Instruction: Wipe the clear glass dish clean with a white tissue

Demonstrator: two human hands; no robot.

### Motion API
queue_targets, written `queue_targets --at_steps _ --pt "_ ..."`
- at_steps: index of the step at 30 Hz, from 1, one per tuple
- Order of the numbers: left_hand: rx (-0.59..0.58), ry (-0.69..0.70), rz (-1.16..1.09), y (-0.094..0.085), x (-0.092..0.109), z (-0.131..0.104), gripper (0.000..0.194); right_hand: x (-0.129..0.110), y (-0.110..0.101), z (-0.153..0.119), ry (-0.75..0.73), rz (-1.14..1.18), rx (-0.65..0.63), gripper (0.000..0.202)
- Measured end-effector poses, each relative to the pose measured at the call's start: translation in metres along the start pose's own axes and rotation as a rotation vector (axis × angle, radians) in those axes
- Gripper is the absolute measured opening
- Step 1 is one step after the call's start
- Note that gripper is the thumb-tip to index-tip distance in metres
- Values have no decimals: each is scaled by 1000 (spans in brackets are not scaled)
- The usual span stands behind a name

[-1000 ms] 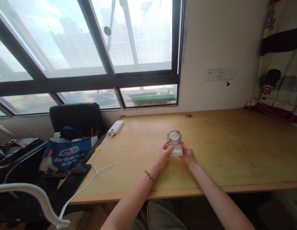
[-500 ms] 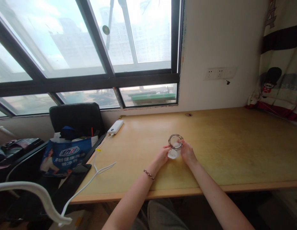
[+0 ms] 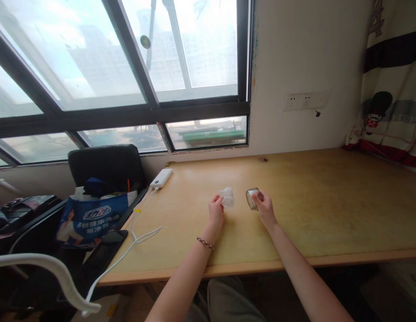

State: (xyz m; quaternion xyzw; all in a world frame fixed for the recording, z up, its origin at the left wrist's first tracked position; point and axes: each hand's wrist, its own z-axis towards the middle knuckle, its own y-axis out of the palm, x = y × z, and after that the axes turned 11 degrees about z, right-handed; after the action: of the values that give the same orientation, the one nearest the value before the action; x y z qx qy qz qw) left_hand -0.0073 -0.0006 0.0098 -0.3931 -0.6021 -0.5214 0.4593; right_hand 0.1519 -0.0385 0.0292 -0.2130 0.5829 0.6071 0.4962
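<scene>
My left hand (image 3: pixel 216 209) pinches a crumpled white tissue (image 3: pixel 227 197) between thumb and fingers, above the wooden table. A short gap to the right, my right hand (image 3: pixel 265 208) is closed round a small, round glass cup (image 3: pixel 251 200) with a brownish tint. The cup is tilted on its side, its wide opening facing left. My fingers cover its right part. Tissue and cup are apart from each other.
On the table (image 3: pixel 328 201), a white power bank (image 3: pixel 161 178) lies at the left edge with a white cable (image 3: pixel 137 241) plugged in. A black chair (image 3: pixel 105 165) and a blue bag (image 3: pixel 94 219) stand left of it. A window and wall lie behind.
My hands have moved apart: the left one went left with the tissue, out from under the cup. My right hand has turned the cup onto its side.
</scene>
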Motion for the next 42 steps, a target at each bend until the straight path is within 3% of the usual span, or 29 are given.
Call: queue_targets --at_steps 2,4,10,14,16,18,21,24,28,32,36,39,42 --pt "15 93 64 0 6 -2 22 3 1 -2 16 -33 -23 34" --pt "-52 188 197 3 13 -11 25 7 3 -4 54 -48 -24 40" --pt "-421 606 492 19 28 -47 24 10 8 -11 124 -79 52 49" --pt "-633 740 561 21 30 -54 34 9 9 -13 167 -44 82 48" --pt "-663 730 572 21 31 -53 36 8 9 -13 171 -1 116 47" --pt "-620 651 544 21 29 -51 36 8 9 -11 170 56 111 47" --pt "-497 439 422 24 20 -46 37 7 8 -8 160 153 90 48" --pt "-440 166 247 30 7 -40 41 7 7 -6 112 179 156 46" --pt "-590 -167 -45 34 -1 -35 50 8 5 -6 55 102 181 45" --pt "-690 -376 -143 31 7 -38 55 6 7 -11 -19 -52 56 39" --pt "-609 -282 -134 26 12 -38 47 4 10 -13 -18 -209 -127 30" --pt "-447 -75 -40 24 11 -33 63 6 13 -12 22 -168 -213 24" --pt "-349 179 131 22 7 -28 79 10 15 -8 91 14 -213 23"
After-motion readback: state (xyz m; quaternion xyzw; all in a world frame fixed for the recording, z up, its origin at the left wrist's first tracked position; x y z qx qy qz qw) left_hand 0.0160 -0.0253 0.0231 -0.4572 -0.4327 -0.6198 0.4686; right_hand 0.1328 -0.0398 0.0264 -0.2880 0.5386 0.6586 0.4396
